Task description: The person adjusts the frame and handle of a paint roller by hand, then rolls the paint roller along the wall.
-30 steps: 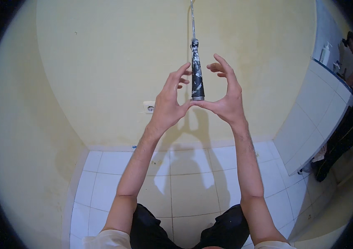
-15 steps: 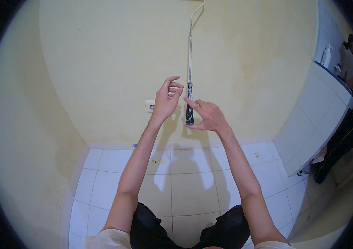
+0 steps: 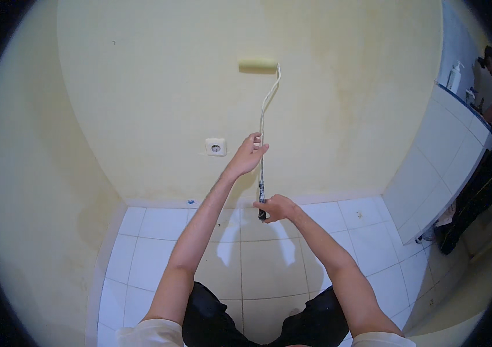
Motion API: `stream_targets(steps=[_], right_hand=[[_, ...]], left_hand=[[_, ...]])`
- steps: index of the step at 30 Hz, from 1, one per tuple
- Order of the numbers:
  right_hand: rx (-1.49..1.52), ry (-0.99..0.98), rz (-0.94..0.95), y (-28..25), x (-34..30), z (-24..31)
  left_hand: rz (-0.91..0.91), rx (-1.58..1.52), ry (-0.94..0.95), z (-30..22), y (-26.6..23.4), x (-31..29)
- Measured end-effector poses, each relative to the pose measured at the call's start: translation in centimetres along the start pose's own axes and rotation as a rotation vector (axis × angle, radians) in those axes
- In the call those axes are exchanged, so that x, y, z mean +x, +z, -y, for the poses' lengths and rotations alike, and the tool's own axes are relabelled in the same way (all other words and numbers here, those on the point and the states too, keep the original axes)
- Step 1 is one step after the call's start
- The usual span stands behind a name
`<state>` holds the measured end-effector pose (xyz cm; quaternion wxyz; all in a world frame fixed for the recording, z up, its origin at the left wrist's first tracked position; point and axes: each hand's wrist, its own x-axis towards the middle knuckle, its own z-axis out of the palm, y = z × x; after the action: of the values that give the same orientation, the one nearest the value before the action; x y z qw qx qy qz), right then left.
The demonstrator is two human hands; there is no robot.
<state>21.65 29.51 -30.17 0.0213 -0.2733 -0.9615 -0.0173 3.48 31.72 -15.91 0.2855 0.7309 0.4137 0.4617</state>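
A paint roller stands nearly upright before the yellowish wall, its pale yellow sleeve (image 3: 257, 66) against the wall and its bent white metal rod (image 3: 268, 99) running down to a dark, paint-spotted handle (image 3: 261, 189). Around that handle, low down, my right hand (image 3: 279, 207) is closed, with thumb and fingers on either side. Higher up, my left hand (image 3: 248, 157) is curled about the rod, the thumb crossing it on the right; how firmly it grips cannot be told.
A white wall socket (image 3: 216, 147) sits left of my left hand. Below the wall (image 3: 159, 104) lies a white tiled floor (image 3: 217, 277). At right is a tiled counter (image 3: 439, 156) with a white pump bottle (image 3: 455, 77); a person in dark clothes (image 3: 477, 173) stands beyond it.
The roller has come down the wall, bringing its sleeve into view. Both hands have moved lower with it, and the left has closed about the rod.
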Motion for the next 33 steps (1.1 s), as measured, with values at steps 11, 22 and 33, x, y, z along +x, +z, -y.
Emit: stream_targets(steps=[11,22,33], right_hand=[[-0.058,0.041,-0.157,-3.8,1.0,-1.0],[-0.13,0.254,-0.503,-23.0,-0.8,6.0],[0.065,0.346,-0.72,-27.0,-1.8,10.2]], left_hand=[[0.132,-0.051,-0.057,2.0,1.1,0.1],[0.081,-0.879,0.059,-3.2,-2.2,-0.2],[0.051,-0.734,0.232,-10.4,-3.5,-2.9]])
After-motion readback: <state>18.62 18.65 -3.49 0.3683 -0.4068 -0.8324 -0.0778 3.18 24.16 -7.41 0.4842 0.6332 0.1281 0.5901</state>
